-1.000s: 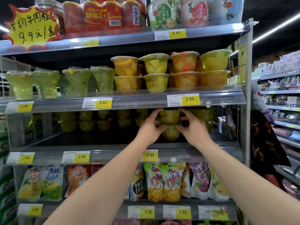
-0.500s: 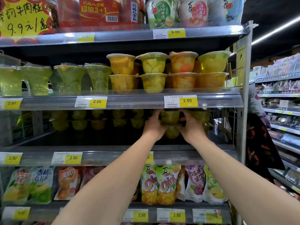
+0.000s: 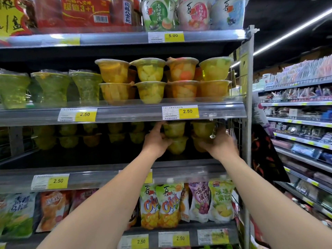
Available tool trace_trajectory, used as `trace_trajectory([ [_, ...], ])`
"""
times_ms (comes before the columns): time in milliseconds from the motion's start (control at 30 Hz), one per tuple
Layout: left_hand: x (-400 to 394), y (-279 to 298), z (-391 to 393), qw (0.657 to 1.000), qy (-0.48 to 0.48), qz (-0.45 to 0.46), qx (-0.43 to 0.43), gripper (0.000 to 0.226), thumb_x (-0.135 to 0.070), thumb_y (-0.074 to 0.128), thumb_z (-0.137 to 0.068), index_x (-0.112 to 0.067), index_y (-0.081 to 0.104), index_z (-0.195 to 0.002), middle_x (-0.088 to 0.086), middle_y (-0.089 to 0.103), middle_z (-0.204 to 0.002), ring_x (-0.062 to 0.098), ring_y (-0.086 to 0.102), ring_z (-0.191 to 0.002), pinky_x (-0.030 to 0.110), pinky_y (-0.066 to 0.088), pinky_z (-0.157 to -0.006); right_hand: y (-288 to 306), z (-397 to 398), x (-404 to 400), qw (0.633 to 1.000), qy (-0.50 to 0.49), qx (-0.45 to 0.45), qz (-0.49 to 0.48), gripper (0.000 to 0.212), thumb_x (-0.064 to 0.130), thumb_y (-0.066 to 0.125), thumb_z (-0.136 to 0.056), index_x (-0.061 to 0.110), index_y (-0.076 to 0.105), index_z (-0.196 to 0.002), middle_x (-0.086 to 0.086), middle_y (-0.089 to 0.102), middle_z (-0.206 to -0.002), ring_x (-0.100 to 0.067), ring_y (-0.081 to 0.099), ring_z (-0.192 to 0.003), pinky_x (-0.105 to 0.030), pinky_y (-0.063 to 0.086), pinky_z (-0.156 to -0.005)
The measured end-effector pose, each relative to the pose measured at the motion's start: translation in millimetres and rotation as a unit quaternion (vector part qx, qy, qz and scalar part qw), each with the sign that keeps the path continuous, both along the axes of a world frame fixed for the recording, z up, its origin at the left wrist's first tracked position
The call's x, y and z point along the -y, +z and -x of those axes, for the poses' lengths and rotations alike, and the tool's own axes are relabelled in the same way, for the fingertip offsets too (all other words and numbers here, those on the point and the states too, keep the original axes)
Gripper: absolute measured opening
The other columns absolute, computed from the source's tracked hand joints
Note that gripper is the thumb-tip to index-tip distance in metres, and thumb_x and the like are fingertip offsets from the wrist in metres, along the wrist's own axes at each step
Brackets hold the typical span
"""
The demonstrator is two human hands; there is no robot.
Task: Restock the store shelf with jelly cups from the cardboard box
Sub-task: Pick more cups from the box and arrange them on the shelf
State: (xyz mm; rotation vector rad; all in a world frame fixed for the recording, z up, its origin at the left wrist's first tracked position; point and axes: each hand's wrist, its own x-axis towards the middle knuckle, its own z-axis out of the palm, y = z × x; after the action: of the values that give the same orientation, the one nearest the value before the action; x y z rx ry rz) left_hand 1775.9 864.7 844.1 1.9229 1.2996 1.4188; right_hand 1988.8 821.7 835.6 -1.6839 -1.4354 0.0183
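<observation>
On the dim middle shelf (image 3: 107, 174) a stack of two greenish jelly cups (image 3: 175, 131) stands near the right end. My left hand (image 3: 157, 141) grips this stack from its left side, thumb up along the top cup. Just to the right stands a second two-cup stack (image 3: 203, 128). My right hand (image 3: 221, 144), blurred, curls round the lower cup of that stack. More jelly cups (image 3: 89, 135) line the back of the same shelf to the left. The cardboard box is out of view.
The shelf above holds stacked fruit jelly cups (image 3: 150, 69) and tall green cups (image 3: 50, 85). Jelly pouches (image 3: 161, 205) hang on the shelf below. A wire side panel (image 3: 237, 133) closes the shelf's right end. Another aisle rack (image 3: 296, 123) stands to the right.
My right hand has left the middle stack and moved right onto the neighbouring stack. My left hand stays on the middle stack. The camera has moved closer to the shelf.
</observation>
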Motion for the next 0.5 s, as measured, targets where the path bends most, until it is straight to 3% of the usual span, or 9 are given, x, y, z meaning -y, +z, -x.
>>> trace_trajectory([
  [100, -6.5, -0.4, -1.7, 1.000, 0.001, -0.003, 0.002, 0.057, -0.009, 0.073, -0.085, -0.044, 0.046, -0.122, -0.008, 0.069, -0.087, 0.025, 0.069, -0.095, 0.042, 0.057, -0.087, 9.5, -5.7, -9.6, 0.996, 0.072, -0.038, -0.037, 0.098, 0.042, 0.082, -0.075, 0.011, 0.022, -0.147, -0.014, 0.054, -0.134, -0.034, 0.053, -0.123, -0.034, 0.043, -0.088],
  [200, -10.7, -0.5, -1.7, 1.000, 0.004, -0.002, 0.000, 0.058, -0.012, 0.074, -0.084, -0.048, 0.043, -0.116, -0.006, 0.071, -0.088, 0.022, 0.069, -0.092, 0.046, 0.058, -0.087, 8.6, -11.5, -16.5, 0.993, 0.103, -0.012, -0.051, 0.096, 0.038, 0.083, -0.072, 0.019, 0.027, -0.147, -0.009, 0.054, -0.128, -0.029, 0.056, -0.117, -0.033, 0.046, -0.085],
  [333, -12.7, -1.6, -2.3, 1.000, 0.003, -0.002, 0.004, 0.061, -0.012, 0.075, -0.084, -0.045, 0.045, -0.126, -0.003, 0.072, -0.095, 0.019, 0.069, -0.093, 0.046, 0.058, -0.088, 7.7, -15.3, -21.9, 0.993, 0.114, 0.017, -0.042, 0.098, 0.033, 0.080, -0.079, 0.025, 0.017, -0.154, -0.011, 0.057, -0.133, -0.033, 0.056, -0.120, -0.038, 0.048, -0.095],
  [500, -10.9, -1.4, -4.3, 1.000, 0.005, 0.002, 0.012, 0.067, -0.011, 0.075, -0.084, -0.040, 0.044, -0.135, -0.001, 0.070, -0.098, 0.021, 0.068, -0.095, 0.047, 0.058, -0.088, 5.6, -17.7, -26.8, 0.992, 0.111, 0.016, -0.056, 0.090, 0.028, 0.081, -0.080, 0.025, 0.026, -0.151, -0.011, 0.060, -0.131, -0.033, 0.058, -0.118, -0.030, 0.045, -0.089],
])
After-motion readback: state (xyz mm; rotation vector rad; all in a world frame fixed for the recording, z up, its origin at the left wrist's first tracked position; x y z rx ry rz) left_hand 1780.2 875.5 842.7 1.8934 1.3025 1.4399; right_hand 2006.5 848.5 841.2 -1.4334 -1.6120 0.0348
